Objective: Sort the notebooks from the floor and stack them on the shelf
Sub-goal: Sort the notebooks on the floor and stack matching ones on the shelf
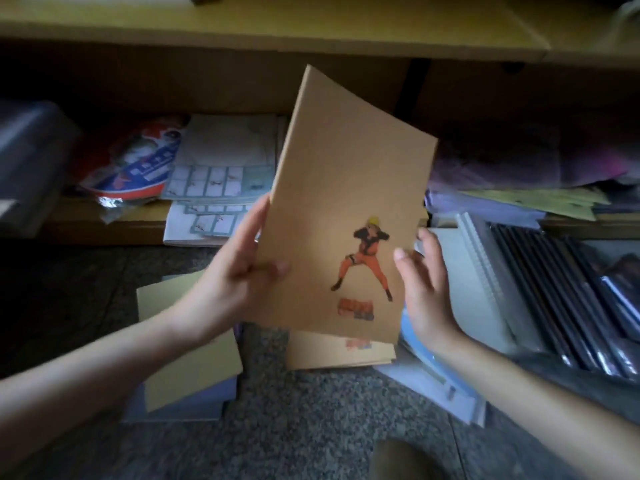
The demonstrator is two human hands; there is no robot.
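The brown notebook (pixel 346 188) is in the air at the centre of the view, tilted, with its top corner pointing to 12 o'clock and its printed orange figure facing the camera. The left hand (pixel 239 271) grips its edge at 9 o'clock, thumb on the front cover and the other fingers hidden behind. The right hand (pixel 426 289) is at the edge at 3 o'clock, apart from the left one. Its fingers are spread and nearly straight, and only the thumb tip lies on the cover, so it seems to steady the notebook more than to hold it.

I judge this notebook to be light and thin. The cover looks like soft kraft paper, and the upper part bends a little, so it will flop if it is held only by one bottom corner. The surface is matte and probably not slippery. A hold on the long spine side, near the middle, should keep it flat.

At 6 o'clock, on the floor (pixel 311 427), lies a pile of matching notebooks (pixel 343 355). A plain brown one (pixel 187 358) is at 8 o'clock, and spiral notebooks (pixel 481 271) are at 3 o'clock. The shelf (pixel 104 225) is at 12 o'clock, and a stack of papers (pixel 221 174) lies on it.
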